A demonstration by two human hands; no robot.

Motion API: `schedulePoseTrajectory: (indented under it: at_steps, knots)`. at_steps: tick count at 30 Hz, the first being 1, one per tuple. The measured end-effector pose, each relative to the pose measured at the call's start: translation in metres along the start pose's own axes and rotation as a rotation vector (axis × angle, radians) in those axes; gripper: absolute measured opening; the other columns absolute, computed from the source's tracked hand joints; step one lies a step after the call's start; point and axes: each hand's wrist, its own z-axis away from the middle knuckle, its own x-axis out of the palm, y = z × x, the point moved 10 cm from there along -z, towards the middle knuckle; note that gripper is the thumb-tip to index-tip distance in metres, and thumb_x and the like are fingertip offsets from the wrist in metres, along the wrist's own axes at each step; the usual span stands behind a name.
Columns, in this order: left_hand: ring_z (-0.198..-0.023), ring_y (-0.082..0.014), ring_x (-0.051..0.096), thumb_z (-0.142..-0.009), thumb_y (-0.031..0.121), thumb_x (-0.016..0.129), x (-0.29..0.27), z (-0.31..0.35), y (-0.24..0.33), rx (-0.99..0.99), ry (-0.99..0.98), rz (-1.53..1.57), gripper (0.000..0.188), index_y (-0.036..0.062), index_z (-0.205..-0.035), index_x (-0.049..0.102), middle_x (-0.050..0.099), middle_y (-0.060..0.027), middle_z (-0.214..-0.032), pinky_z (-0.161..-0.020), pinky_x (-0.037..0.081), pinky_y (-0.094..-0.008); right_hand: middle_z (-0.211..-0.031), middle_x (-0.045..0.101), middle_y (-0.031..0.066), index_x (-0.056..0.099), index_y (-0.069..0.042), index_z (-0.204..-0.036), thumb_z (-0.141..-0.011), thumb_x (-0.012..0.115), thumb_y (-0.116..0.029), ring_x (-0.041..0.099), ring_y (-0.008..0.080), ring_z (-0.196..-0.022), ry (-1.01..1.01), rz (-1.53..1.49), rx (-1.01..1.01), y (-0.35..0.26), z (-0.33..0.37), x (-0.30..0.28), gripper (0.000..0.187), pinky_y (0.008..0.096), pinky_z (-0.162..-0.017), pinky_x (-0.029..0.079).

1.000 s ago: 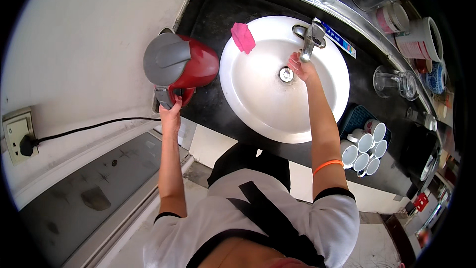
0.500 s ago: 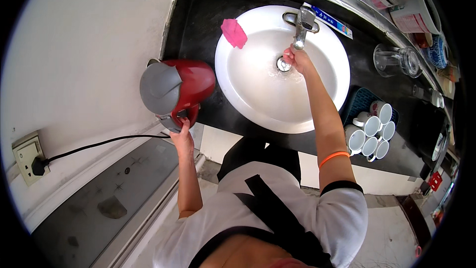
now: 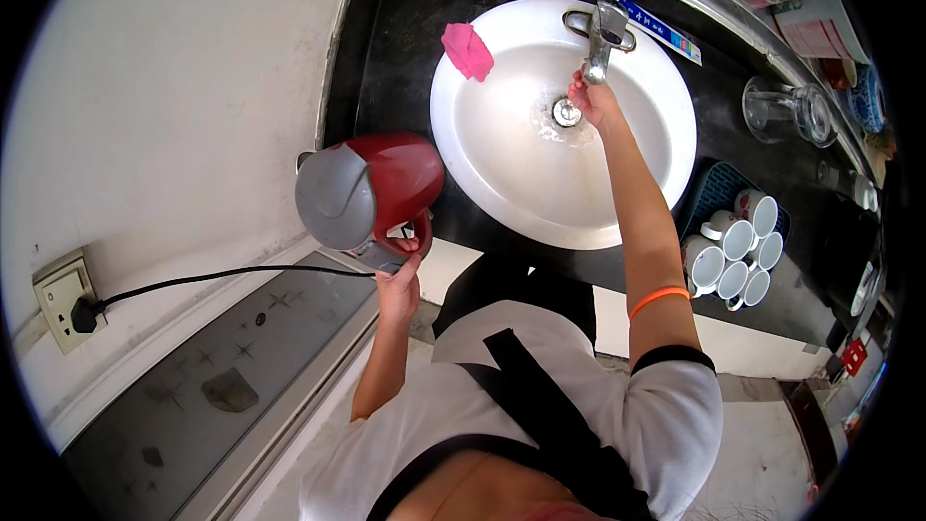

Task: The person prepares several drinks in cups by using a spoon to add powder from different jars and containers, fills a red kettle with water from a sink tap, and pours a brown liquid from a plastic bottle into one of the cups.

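Observation:
A red electric kettle [image 3: 410, 169] with a grey lid hangs over the counter's left edge beside the sink. My left hand [image 3: 397, 285] is closed on its handle, low down near the grey bottom part where the black cord [image 3: 231, 271] ends. Over the drain of the white oval sink [image 3: 453, 159], my right hand [image 3: 595, 101] is just under the spout of the chrome faucet [image 3: 606, 29]. Its fingers are loosely curled and a little apart, and nothing shows in them. The spout partly covers that hand. Wet splashes lie around the drain [image 3: 566, 113].
A pink cloth [image 3: 468, 51] drapes over the sink's left rim. White mugs [image 3: 733, 239] stand by a dark tray [image 3: 709, 195] at right. Behind are a toothpaste box [image 3: 666, 31] and a glass jug [image 3: 786, 114]. The cord runs to a wall socket [image 3: 72, 299].
The kettle, with my left hand on it, has shifted right and slightly nearer to me. My right hand stays under the faucet, its fingers slightly changed. The whole view has shifted a little.

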Motion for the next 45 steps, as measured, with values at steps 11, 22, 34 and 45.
schedulePoseTrajectory:
  at_steps: [11, 22, 34, 45]
  knots:
    - [-0.090, -0.0121, 0.049, -0.071, -0.004, 0.066, -0.050, -0.004, -0.058, -0.029, -0.035, -0.642, 0.038, 0.0008, -0.104, 0.048, 0.051, -0.0040, -0.098, -0.083, 0.039, -0.0245, -0.066, 0.048, 0.0015, 0.049, -0.003, -0.089, -0.089, 0.042, -0.009, 0.054, 0.0156, -0.067, -0.104, 0.007, 0.034, 0.005, 0.006, -0.002, 0.009, 0.0255, -0.063, 0.049]
    - [-0.101, -0.0294, 0.055, -0.087, 0.030, 0.050, -0.037, -0.007, -0.116, -0.797, 0.121, 0.677, 0.043, -0.0042, -0.113, 0.046, 0.054, -0.0201, -0.109, -0.093, 0.043, -0.0386, -0.115, 0.050, 0.0120, 0.044, -0.017, -0.120, -0.080, 0.060, -0.027, 0.050, 0.0294, -0.099, 0.285, 1.352, -0.423, -0.004, 0.051, -0.033, 0.045, 0.0516, -0.076, 0.042]
    - [-0.100, -0.0161, 0.050, -0.088, 0.010, 0.045, -0.071, 0.009, 0.025, -0.044, 0.428, -0.082, 0.037, 0.0086, -0.124, 0.038, 0.046, -0.0069, -0.113, -0.085, 0.043, -0.0311, -0.089, 0.064, 0.0117, 0.060, -0.008, -0.101, -0.082, 0.054, -0.011, 0.059, 0.0269, -0.085, -0.529, 1.135, -0.657, 0.021, 0.174, 0.182, 0.020, 0.0344, -0.076, 0.046]
    - [-0.088, -0.0116, 0.046, -0.084, 0.014, 0.055, -0.059, -0.005, 0.082, 0.156, 0.419, -0.204, 0.057, 0.0075, -0.135, 0.030, 0.038, -0.0057, -0.107, -0.077, 0.040, -0.0254, -0.080, 0.063, 0.0072, 0.058, -0.006, -0.095, -0.076, 0.063, -0.018, 0.057, 0.0227, -0.081, -0.667, 0.918, -0.690, 0.052, 0.267, 0.308, 0.022, 0.0338, -0.076, 0.043]
